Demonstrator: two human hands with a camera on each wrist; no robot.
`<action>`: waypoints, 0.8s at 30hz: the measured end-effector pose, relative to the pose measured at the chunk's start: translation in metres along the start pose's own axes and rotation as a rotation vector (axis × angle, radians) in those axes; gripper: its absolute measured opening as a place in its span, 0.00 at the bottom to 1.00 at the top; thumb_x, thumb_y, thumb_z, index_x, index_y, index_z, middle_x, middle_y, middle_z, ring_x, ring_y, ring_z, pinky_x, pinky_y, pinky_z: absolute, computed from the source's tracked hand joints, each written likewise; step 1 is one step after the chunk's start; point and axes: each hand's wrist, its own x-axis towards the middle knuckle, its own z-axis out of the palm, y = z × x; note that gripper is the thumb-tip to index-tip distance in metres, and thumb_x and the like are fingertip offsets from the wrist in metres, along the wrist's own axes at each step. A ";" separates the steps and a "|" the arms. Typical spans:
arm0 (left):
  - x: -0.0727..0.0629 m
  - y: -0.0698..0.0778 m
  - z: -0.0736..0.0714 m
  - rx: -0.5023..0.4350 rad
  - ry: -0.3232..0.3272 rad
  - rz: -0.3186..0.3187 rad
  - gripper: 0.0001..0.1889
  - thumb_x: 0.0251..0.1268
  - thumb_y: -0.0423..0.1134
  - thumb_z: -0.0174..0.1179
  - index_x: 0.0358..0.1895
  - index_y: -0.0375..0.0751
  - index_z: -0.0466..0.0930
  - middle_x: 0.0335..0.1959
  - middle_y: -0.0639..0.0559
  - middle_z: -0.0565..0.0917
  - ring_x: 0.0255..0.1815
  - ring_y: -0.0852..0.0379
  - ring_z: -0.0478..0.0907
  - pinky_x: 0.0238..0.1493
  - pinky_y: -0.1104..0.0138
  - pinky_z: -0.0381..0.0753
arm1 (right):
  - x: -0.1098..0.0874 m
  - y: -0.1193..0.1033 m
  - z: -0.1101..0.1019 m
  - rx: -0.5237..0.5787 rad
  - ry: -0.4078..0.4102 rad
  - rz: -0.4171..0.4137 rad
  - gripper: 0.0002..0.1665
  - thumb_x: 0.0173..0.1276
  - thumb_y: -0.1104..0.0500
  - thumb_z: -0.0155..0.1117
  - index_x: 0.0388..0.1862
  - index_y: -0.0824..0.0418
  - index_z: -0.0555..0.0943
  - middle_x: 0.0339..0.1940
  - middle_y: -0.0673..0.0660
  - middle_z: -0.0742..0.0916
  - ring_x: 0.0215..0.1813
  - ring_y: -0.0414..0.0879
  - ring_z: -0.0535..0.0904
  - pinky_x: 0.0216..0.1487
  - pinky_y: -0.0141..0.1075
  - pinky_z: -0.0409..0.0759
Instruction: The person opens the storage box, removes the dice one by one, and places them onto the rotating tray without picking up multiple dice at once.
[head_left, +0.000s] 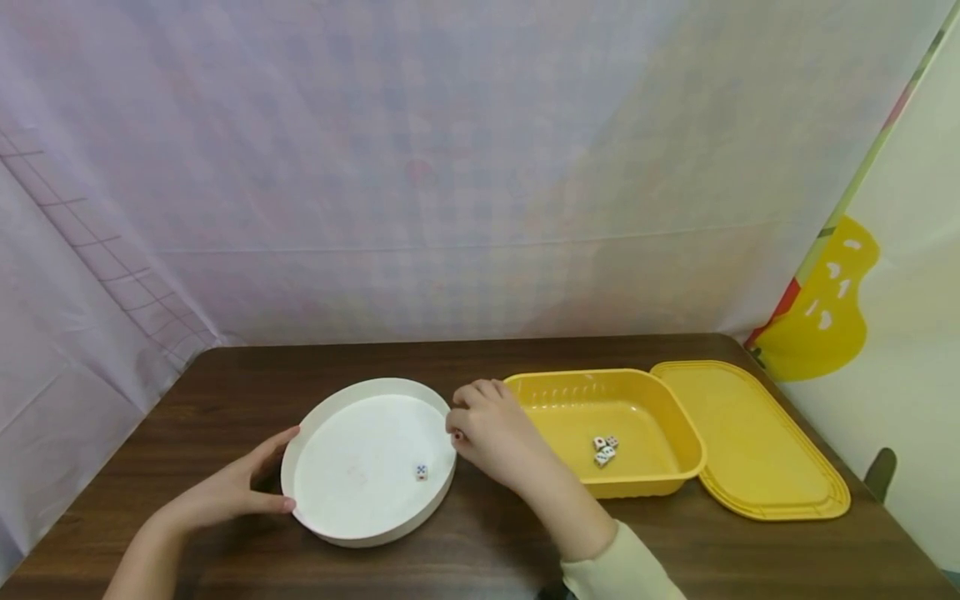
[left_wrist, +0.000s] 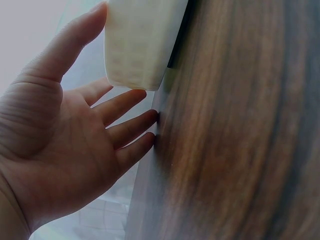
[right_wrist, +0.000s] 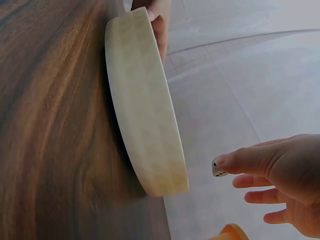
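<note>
A round white tray [head_left: 348, 454] with a low wall lies on the table, and one white die [head_left: 422, 472] sits inside it, right of the middle. My left hand [head_left: 225, 492] is at the tray's left side, thumb and fingers spread along the wall. In the left wrist view its fingers are extended, with fingertips at the wall. My right hand [head_left: 498, 437] is at the tray's right edge, between it and a yellow bin [head_left: 551, 425]. Thumb and fingertips pinch a small white die [right_wrist: 218, 171], above the tray's rim. Several dice [head_left: 604, 450] are clustered on the bin's floor.
A flat yellow lid [head_left: 757, 442] lies at the right, partly under the bin's edge. The dark wooden table [head_left: 247, 375] ends at a hanging pale curtain [head_left: 420, 208] at the back. A yellow printed shape [head_left: 821, 308] shows on the right curtain.
</note>
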 end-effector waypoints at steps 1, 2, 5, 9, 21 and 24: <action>0.000 0.000 0.000 -0.001 -0.001 0.000 0.50 0.55 0.36 0.68 0.74 0.30 0.42 0.72 0.23 0.46 0.69 0.22 0.42 0.56 0.29 0.48 | 0.001 -0.001 0.000 0.001 -0.002 0.000 0.05 0.55 0.62 0.70 0.28 0.52 0.84 0.41 0.53 0.82 0.49 0.52 0.75 0.58 0.51 0.68; 0.000 0.000 0.000 -0.001 -0.002 0.000 0.50 0.56 0.36 0.68 0.74 0.30 0.42 0.72 0.23 0.46 0.69 0.22 0.42 0.56 0.28 0.48 | 0.001 -0.002 0.001 0.001 -0.005 0.000 0.05 0.55 0.62 0.70 0.28 0.52 0.84 0.41 0.53 0.82 0.49 0.52 0.75 0.58 0.51 0.68; 0.000 0.001 0.000 -0.001 -0.007 -0.004 0.50 0.56 0.36 0.68 0.75 0.30 0.42 0.72 0.23 0.45 0.69 0.22 0.41 0.56 0.28 0.49 | 0.002 -0.004 0.002 0.002 -0.022 0.005 0.05 0.56 0.62 0.71 0.28 0.52 0.84 0.40 0.53 0.82 0.48 0.51 0.74 0.59 0.51 0.67; -0.002 0.002 0.000 -0.008 -0.009 -0.026 0.50 0.56 0.38 0.67 0.75 0.31 0.42 0.72 0.24 0.44 0.69 0.22 0.40 0.55 0.27 0.48 | 0.004 -0.007 0.006 -0.007 -0.044 0.011 0.04 0.57 0.60 0.71 0.30 0.51 0.85 0.41 0.52 0.81 0.48 0.51 0.74 0.60 0.51 0.67; -0.002 0.004 0.000 -0.008 -0.005 -0.034 0.50 0.56 0.39 0.68 0.75 0.32 0.43 0.73 0.25 0.44 0.70 0.23 0.39 0.55 0.26 0.45 | 0.008 -0.011 0.020 -0.006 -0.062 0.026 0.03 0.57 0.58 0.72 0.30 0.51 0.86 0.41 0.53 0.83 0.49 0.51 0.74 0.57 0.47 0.68; -0.002 0.003 0.000 -0.006 -0.003 -0.034 0.50 0.56 0.39 0.68 0.75 0.32 0.43 0.73 0.25 0.44 0.70 0.23 0.39 0.55 0.27 0.45 | 0.008 -0.013 0.024 -0.015 -0.076 0.027 0.03 0.58 0.57 0.72 0.31 0.50 0.86 0.42 0.53 0.83 0.49 0.50 0.74 0.57 0.46 0.68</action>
